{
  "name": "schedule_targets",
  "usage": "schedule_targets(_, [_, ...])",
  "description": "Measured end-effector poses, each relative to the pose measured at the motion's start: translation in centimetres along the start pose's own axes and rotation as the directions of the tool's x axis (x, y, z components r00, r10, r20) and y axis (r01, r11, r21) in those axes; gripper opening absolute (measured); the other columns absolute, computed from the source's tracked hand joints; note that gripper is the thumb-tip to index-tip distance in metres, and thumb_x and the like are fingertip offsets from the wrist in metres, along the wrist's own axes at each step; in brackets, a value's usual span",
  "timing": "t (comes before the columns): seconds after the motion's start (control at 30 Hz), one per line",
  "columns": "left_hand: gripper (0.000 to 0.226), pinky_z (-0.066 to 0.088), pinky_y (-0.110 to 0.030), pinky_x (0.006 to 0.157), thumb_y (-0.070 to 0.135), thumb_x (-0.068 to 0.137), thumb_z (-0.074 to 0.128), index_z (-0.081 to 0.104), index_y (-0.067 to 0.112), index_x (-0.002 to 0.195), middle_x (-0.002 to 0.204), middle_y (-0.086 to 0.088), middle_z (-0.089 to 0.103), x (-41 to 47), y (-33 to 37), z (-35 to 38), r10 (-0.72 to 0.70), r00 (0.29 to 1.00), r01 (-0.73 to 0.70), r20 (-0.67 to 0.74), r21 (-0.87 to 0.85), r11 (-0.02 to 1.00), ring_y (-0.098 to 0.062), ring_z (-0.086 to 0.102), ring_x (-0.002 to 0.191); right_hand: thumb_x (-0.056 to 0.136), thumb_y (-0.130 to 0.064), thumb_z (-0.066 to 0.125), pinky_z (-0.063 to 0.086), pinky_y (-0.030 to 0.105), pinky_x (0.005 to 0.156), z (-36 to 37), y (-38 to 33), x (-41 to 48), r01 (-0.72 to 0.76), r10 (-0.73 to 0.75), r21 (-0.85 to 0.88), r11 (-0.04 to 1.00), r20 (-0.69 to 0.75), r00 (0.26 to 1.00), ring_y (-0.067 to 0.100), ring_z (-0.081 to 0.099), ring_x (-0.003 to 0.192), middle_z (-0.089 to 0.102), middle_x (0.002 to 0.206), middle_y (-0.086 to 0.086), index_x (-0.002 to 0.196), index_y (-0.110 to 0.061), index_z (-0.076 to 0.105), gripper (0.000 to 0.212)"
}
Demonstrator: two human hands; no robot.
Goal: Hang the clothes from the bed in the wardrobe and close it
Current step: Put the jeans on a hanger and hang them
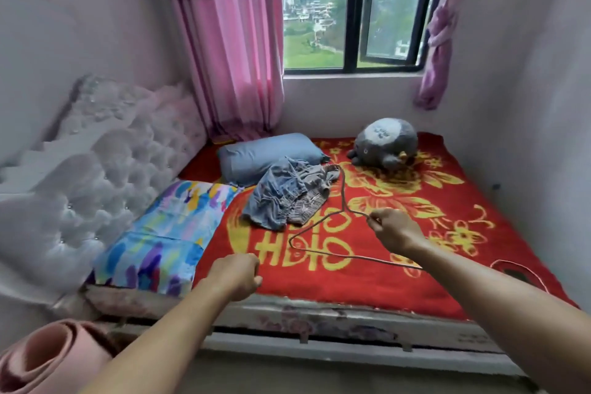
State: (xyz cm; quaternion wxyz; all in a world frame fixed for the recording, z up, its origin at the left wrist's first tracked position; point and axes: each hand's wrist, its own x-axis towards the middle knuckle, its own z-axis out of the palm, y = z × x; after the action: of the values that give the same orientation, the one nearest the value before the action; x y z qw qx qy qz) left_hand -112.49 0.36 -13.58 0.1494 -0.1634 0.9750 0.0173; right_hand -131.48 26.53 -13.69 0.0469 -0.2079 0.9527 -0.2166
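A crumpled blue-grey denim garment (286,198) lies on the red and yellow blanket (399,285) of the bed, just in front of a blue pillow. My right hand (395,229) pinches the right shoulder of a thin wire hanger (343,201), held over the blanket with its hook pointing towards the garment. My left hand (236,277) hovers as a closed fist with nothing in it above the bed's near edge, left of the hanger. A second red hanger (524,269) lies on the blanket at the right. No wardrobe is in view.
A blue pillow (265,153) and a multicoloured pillow (166,233) lie by the tufted white headboard (96,176). A grey plush toy (385,142) sits near the window wall. A rolled pink mat (48,358) stands at the lower left. Pink curtains frame the window.
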Motion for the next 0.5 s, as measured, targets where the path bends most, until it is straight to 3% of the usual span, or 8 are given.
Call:
schedule_targets(0.23, [0.028,0.047,-0.034,0.081,0.038,0.092,0.050,0.060,0.016,0.106,0.114,-0.008,0.063,15.9,-1.4,-1.0,0.094,0.986,-0.096,0.134,0.006,0.995,-0.030,0.060,0.104,0.096,-0.029,0.052,0.041,0.036,0.055,2.7,4.1,12.4,-0.264,0.274,0.171,0.949,-0.037,0.961,0.023,0.058,0.061,0.062,0.064,0.000,0.071,-0.015,0.065,0.031])
schedule_targets(0.37, [0.025,0.045,-0.033,0.076,0.038,0.091,0.051,0.060,0.017,0.102,0.111,-0.007,0.064,23.0,-1.4,-1.4,0.105,0.978,-0.102,0.180,-0.023,0.995,-0.029,0.060,0.101,0.096,-0.029,0.053,0.042,0.036,0.062,4.2,5.7,17.1,-0.366,0.397,0.243,0.898,-0.091,0.913,0.028,0.062,0.076,0.067,0.075,0.004,0.081,-0.017,0.069,0.024])
schedule_targets(0.5, [0.027,0.047,-0.034,0.076,0.037,0.092,0.051,0.062,0.016,0.104,0.107,-0.007,0.064,29.4,-1.1,-0.4,0.118,0.962,-0.115,0.247,-0.029,0.993,-0.028,0.060,0.098,0.096,-0.028,0.054,0.048,0.039,0.067,6.5,8.3,23.0,-0.454,0.509,0.348,0.820,-0.082,0.857,0.029,0.063,0.075,0.069,0.074,0.005,0.080,-0.021,0.068,0.021])
